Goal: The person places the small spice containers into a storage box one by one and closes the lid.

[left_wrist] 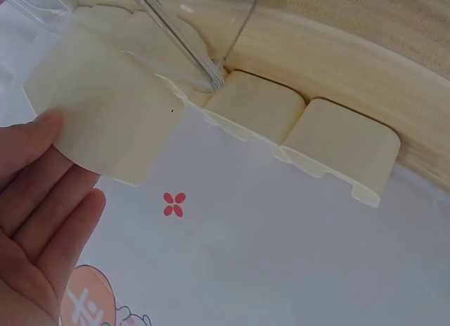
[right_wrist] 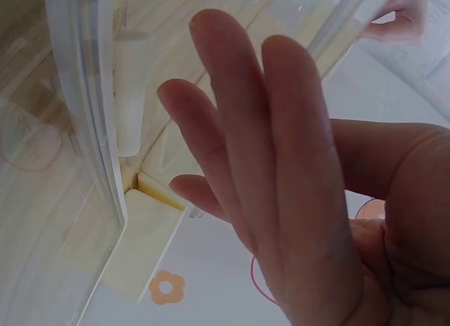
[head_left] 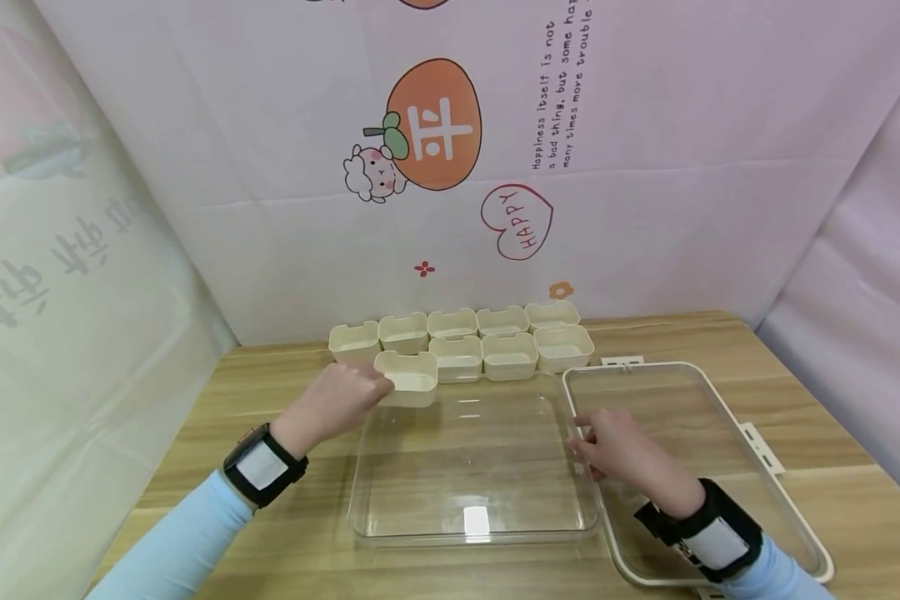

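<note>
Nine cream cups: eight stand with their mouths up along the far side of the table, five in the back row and three in the front row, and one is in a hand
Held cup: off the left end of the front row, near the far left corner of the clear box, its mouth up; whether it touches anything below cannot be told
Left hand: thumb and fingers pinch the held cup by its side
Right hand: fingers loosely stretched, slightly bent, with nothing in their grasp; it is by the right edge of the clear box, and whether it touches that edge cannot be told
Clear box: in the middle of the table, in front of the cups, see-through down to the wood grain
Lid: lies flat to the right of the clear box, a see-through panel in a pale frame with tabs along its edges, partly hidden by the right arm
Sleeves: light blue, with a black band on each wrist
Table: light brown wood
Cloth: white, behind the table, printed with an orange fruit and a red heart
</note>
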The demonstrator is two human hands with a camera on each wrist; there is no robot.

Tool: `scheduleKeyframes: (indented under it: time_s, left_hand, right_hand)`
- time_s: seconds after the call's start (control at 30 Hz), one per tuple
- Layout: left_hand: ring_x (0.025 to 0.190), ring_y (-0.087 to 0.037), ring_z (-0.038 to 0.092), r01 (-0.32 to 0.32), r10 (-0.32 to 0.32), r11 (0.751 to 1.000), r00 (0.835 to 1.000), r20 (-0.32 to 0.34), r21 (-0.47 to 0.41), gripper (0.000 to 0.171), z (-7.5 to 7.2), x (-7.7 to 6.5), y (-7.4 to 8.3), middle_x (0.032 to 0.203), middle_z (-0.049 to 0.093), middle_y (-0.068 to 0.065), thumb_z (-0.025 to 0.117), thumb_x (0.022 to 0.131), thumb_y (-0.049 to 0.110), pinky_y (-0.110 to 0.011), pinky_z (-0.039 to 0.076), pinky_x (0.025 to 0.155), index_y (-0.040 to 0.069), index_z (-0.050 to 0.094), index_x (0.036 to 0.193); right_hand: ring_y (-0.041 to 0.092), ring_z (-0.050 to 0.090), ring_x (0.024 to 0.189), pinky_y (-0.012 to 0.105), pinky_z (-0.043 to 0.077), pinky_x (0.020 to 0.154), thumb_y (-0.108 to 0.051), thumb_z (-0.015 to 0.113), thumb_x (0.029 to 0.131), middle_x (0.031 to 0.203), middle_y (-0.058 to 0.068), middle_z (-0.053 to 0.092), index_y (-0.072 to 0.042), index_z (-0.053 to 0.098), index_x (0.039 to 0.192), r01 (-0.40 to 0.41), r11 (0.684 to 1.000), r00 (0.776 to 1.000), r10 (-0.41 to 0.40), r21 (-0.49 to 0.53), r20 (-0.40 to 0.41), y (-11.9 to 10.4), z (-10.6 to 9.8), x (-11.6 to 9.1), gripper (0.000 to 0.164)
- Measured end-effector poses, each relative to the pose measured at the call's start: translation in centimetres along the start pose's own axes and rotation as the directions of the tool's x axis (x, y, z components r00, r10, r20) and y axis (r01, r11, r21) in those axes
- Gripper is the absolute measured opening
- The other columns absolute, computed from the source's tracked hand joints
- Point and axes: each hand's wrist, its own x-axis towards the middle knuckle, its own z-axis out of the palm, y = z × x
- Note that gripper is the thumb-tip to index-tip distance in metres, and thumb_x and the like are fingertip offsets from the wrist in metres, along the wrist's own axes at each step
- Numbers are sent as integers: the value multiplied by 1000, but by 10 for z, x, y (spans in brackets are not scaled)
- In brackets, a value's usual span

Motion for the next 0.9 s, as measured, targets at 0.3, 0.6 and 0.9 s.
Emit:
scheduleKeyframes:
  time_s: [0.3,0.6,0.9]
  left_hand:
    - [44,-2,29,-33,34,999,999,33,-15,24,3,0,6,50,37,9,59,76,4,-14,24,39,16,51,57]
    - [44,-2,29,-66,67,998,996,56,-20,19,7,0,13,50,38,9,60,69,2,-14,24,40,16,53,58]
    - [44,-2,27,-68,72,997,992,107,-33,22,16,-1,16,49,37,10,59,68,-2,-13,21,39,16,53,57]
  right_hand:
    - [10,56,43,21,46,43,-5,59,80,71,13,66,9,53,112,6,1000,1000,-6,-8,-4,-1,0,0,36]
    - [10,56,44,21,46,43,-6,59,80,72,12,66,10,52,113,-4,1000,1000,4,-13,-2,0,0,1,37]
    - [10,56,44,22,46,44,-6,59,80,72,11,66,9,51,114,-12,1000,1000,12,-27,3,-1,-1,0,38]
